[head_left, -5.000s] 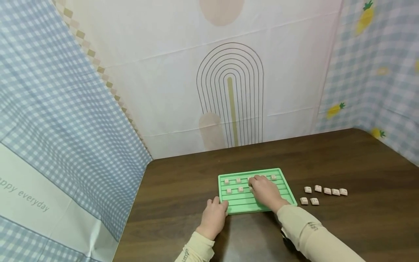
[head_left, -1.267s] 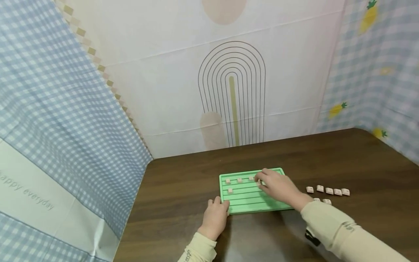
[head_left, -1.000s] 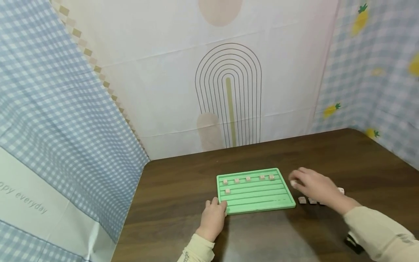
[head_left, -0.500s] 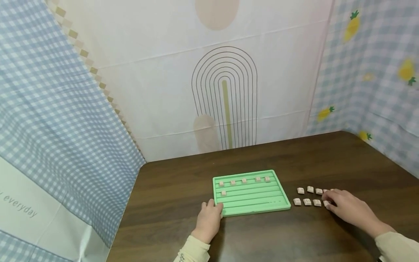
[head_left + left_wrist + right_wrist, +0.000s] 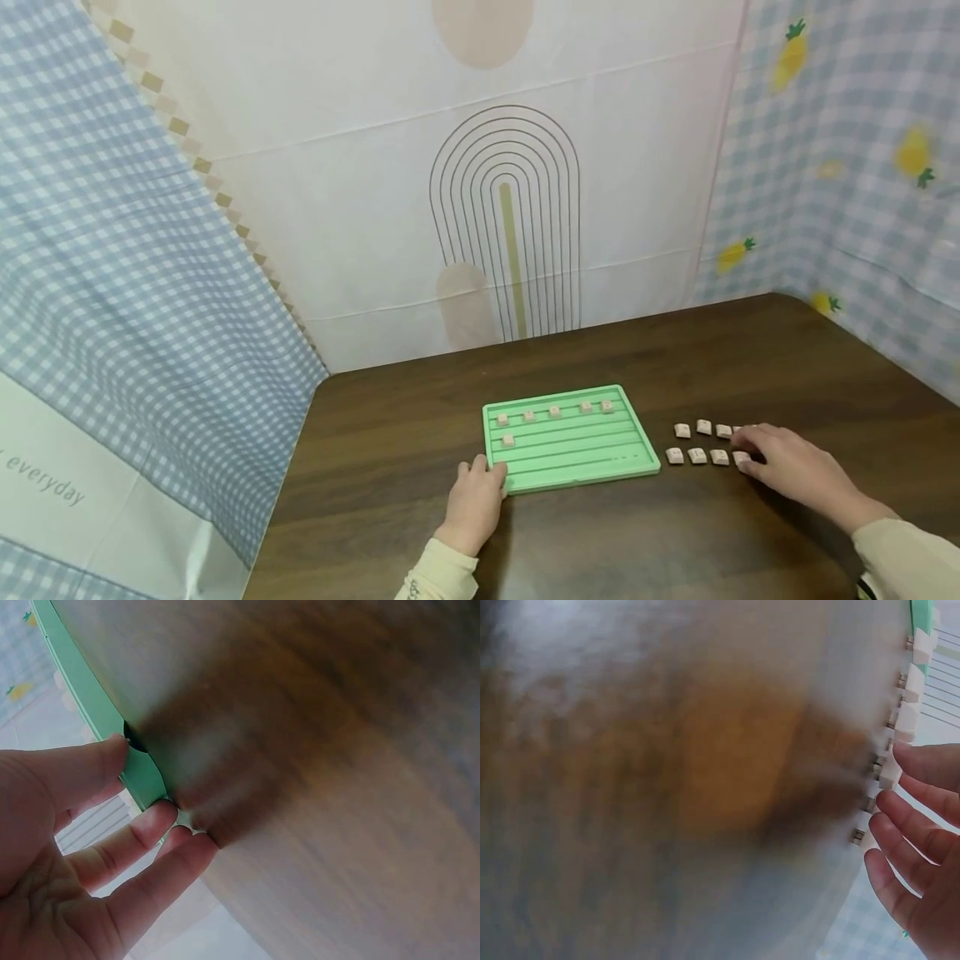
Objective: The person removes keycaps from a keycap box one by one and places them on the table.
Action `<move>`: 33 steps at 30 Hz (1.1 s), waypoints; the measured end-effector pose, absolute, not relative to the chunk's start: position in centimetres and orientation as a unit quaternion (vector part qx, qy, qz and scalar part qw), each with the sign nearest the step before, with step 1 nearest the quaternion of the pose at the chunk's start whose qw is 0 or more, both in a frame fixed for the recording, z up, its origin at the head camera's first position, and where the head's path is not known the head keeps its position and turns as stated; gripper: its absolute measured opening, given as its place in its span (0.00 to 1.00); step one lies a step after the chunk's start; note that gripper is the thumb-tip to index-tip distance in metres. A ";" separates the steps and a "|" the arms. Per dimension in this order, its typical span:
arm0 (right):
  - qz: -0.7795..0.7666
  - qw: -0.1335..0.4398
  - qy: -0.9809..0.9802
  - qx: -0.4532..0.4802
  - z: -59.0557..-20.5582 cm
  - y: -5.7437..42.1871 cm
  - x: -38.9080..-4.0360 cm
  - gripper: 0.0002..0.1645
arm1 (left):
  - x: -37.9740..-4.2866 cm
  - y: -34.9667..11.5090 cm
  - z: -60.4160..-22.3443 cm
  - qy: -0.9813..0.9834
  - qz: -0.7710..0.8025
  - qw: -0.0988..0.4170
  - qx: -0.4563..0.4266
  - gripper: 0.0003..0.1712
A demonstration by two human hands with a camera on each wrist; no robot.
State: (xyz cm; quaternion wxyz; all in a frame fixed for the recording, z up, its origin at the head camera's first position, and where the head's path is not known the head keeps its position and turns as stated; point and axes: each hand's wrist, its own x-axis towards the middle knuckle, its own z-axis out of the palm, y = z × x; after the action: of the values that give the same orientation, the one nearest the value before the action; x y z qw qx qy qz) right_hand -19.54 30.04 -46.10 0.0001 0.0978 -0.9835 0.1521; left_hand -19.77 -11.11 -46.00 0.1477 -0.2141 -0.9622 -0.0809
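Note:
A green ridged tray [image 5: 573, 454] lies on the table. Several cream keycaps [image 5: 555, 411] sit along its far groove, and a single keycap [image 5: 508, 440] is in the second one. My left hand [image 5: 474, 504] grips the tray's near left corner, thumb on the front edge and fingers at the side, as the left wrist view shows. To the right of the tray my right hand [image 5: 798, 467] pinches a keycap [image 5: 742, 460] at the right end of the near row on the table. The hand partly covers the far row's right end.
Two rows of keycaps stand right of the tray, the far row [image 5: 703, 427] and the near row [image 5: 697, 456]. The brown wooden table [image 5: 405, 433] meets a patterned cloth [image 5: 375, 250] at its back. Checked blue cloth [image 5: 202, 275] hangs at the left.
My right hand has gone from the tray to the table at the right, carrying a keycap from the second groove. The near table row has grown longer. My left hand has stayed at the corner.

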 end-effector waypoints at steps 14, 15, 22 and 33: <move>0.177 0.076 -0.971 0.139 -43.5 23.7 -22.4 0.14 | -19.8 -11.1 -46.0 -0.964 -0.077 0.143 -0.211 0.07; 0.180 0.084 -0.969 0.148 -43.5 22.6 -22.8 0.14 | -19.8 -11.1 -46.1 -0.965 -0.076 0.142 -0.209 0.07; 0.206 0.077 -0.956 0.195 -43.9 13.9 -25.5 0.16 | -19.8 -11.0 -46.1 -0.967 -0.078 0.124 -0.209 0.08; 0.215 0.056 -0.944 0.244 -45.9 3.8 -26.9 0.11 | -19.7 -11.1 -46.2 -0.967 -0.062 0.144 -0.201 0.10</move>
State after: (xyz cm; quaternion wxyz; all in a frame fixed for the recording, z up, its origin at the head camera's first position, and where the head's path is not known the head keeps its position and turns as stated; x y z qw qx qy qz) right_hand -26.92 3.80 -45.86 0.0564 0.2437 -0.9439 0.2154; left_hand -19.75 -11.10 -46.16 0.1443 -0.2006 -0.9670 -0.0615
